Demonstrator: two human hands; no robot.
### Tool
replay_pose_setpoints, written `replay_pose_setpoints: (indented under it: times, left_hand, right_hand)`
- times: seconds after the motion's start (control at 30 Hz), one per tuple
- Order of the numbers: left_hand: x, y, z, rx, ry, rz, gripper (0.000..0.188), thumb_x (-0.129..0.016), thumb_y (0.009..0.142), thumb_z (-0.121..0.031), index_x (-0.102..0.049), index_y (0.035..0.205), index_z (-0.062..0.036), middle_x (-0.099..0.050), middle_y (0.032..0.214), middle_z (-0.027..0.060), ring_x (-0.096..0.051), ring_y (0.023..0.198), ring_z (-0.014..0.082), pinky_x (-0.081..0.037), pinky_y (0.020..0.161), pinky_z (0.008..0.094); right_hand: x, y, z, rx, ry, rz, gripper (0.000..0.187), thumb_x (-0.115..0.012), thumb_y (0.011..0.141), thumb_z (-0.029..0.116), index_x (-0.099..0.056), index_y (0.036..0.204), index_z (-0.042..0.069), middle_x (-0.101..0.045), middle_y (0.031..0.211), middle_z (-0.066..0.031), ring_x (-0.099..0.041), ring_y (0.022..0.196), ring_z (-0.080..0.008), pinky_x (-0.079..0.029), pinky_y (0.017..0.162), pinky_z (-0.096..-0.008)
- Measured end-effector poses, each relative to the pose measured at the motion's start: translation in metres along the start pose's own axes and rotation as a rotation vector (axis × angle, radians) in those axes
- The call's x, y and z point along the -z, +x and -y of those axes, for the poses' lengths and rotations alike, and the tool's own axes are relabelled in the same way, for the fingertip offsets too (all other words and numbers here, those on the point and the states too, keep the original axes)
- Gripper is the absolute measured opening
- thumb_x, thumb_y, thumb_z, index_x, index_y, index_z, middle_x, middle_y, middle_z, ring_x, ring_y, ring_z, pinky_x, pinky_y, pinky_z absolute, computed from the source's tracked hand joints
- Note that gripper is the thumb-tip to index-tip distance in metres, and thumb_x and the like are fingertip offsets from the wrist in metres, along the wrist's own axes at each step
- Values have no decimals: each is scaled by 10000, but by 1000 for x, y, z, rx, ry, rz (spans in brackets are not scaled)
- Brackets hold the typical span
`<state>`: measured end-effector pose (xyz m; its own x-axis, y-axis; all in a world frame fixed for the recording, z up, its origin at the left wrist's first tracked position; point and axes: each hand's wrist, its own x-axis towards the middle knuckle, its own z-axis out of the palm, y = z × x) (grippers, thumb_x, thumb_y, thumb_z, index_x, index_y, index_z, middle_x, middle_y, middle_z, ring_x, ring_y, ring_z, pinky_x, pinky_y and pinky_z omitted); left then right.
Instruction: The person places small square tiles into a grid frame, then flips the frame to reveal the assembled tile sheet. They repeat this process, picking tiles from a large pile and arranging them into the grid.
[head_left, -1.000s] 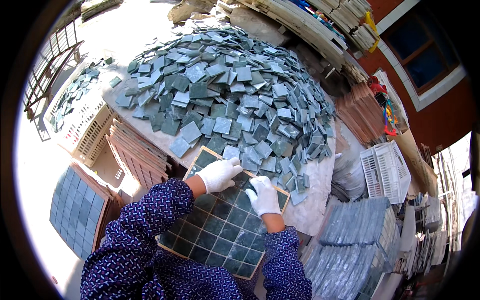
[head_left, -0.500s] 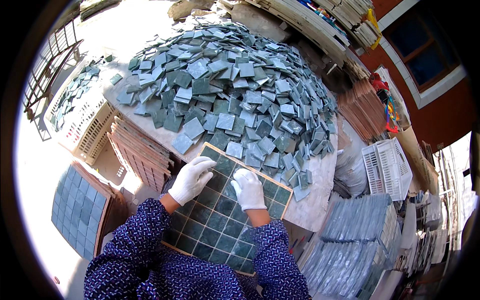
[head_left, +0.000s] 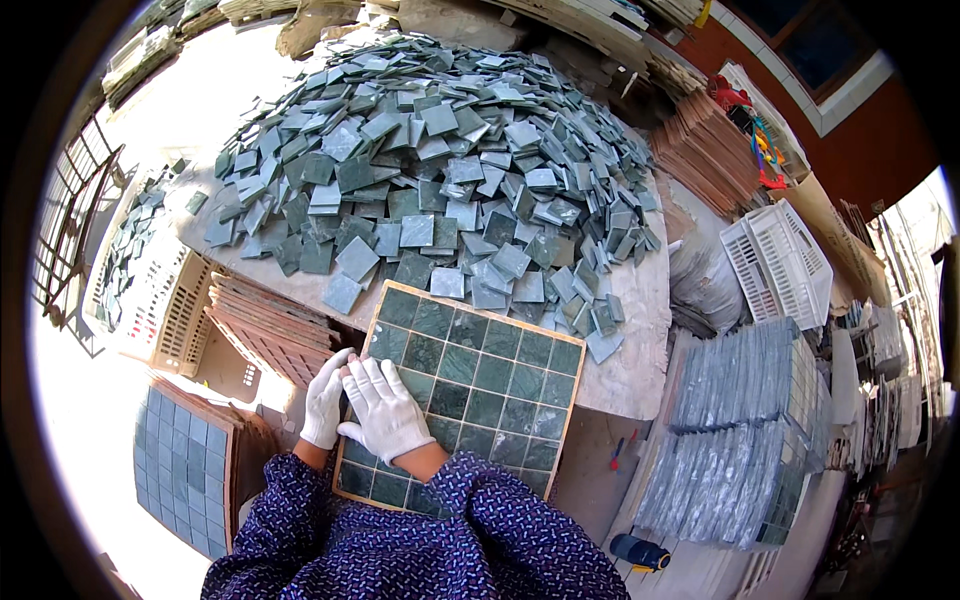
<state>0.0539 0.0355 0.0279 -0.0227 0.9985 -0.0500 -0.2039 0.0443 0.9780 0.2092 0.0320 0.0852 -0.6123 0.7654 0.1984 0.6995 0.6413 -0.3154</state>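
Observation:
A wood-edged tray (head_left: 485,312) lies tilted in front of me, filled with rows of square dark green stone tiles (head_left: 491,373). Both my hands wear white knit gloves. Flat on the tiles near the tray's left side rests my right hand (head_left: 386,412), open, its fingers stretched toward the left edge. My left hand (head_left: 322,405) stands on edge along the outside of that left rim, fingers extended and nothing visible in them. The fingertips of the two hands come close together there. Beyond the tray, a big heap of loose green tiles (head_left: 440,170) covers a pale tabletop (head_left: 625,370).
Reddish boards (head_left: 270,325) stand stacked at the left, near a cream crate (head_left: 170,300) and a tile-faced stack (head_left: 185,460). At the right are a white crate (head_left: 775,260), plastic-wrapped tile sheets (head_left: 720,430) and a dark blue bottle (head_left: 640,551).
My right hand has moved left and down from the tray's upper middle and flattened on the tiles. The left hand has shifted down to the left rim. The view has turned slightly.

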Motion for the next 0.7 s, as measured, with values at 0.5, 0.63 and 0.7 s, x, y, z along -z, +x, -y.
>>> replay_pose_setpoints:
  times: [0.5,0.63,0.7]
  left_hand:
    - [-146,24,-55,-756,1110,642,718,-622,836,-385,-377,1424,-53,-383,1469,135,-351,1366,298,-225,1134,483]
    - [-165,58,-45,-821,1214,726,693,-571,860,-461,-402,1421,-93,-394,1476,92,-343,1374,246,-197,1146,455]
    - [-139,72,-53,-829,1284,625,667,-559,871,-458,-423,1411,-91,-423,1458,92,-339,1378,244,-185,1150,439]
  right_hand:
    - [71,-151,-136,-697,-385,-181,785,-609,861,435,-317,1434,-14,-277,1507,-228,-271,1373,-433,-188,1127,-545]
    - [64,-156,-127,-722,-367,-189,784,-606,864,431,-313,1431,-24,-283,1500,-240,-277,1370,-436,-188,1123,-555]
    - [63,-157,-125,-739,-347,-175,779,-604,866,434,-318,1427,-25,-287,1496,-243,-277,1371,-434,-188,1123,-553]
